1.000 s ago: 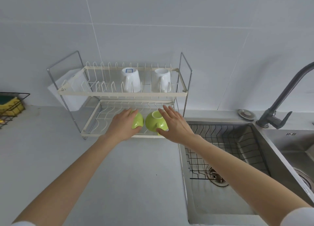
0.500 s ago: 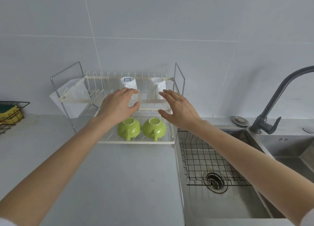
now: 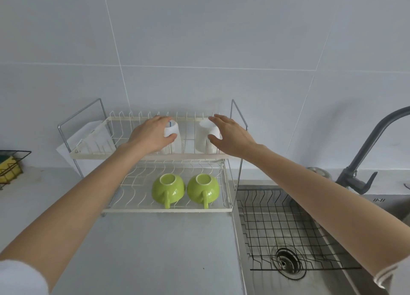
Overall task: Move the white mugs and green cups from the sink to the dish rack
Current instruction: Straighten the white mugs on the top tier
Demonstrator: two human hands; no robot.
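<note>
Now both hands on upper tier, up from the green cups.
Left hand cups one white mug; right hand open against the other mug; green cups sit inverted below; sink cleared.

Wall: large pale grey-white tiles with thin light grout lines, running the full width behind the counter. Counter: smooth light grey surface, meeting the wall at a straight edge; one small dark speck near its front. Wire basket: black, at the far left edge of the counter, holding a yellow sponge. Tap: dark grey, curved spout, standing at the right by the wall. Light: soft, even, with faint shadows.
</note>
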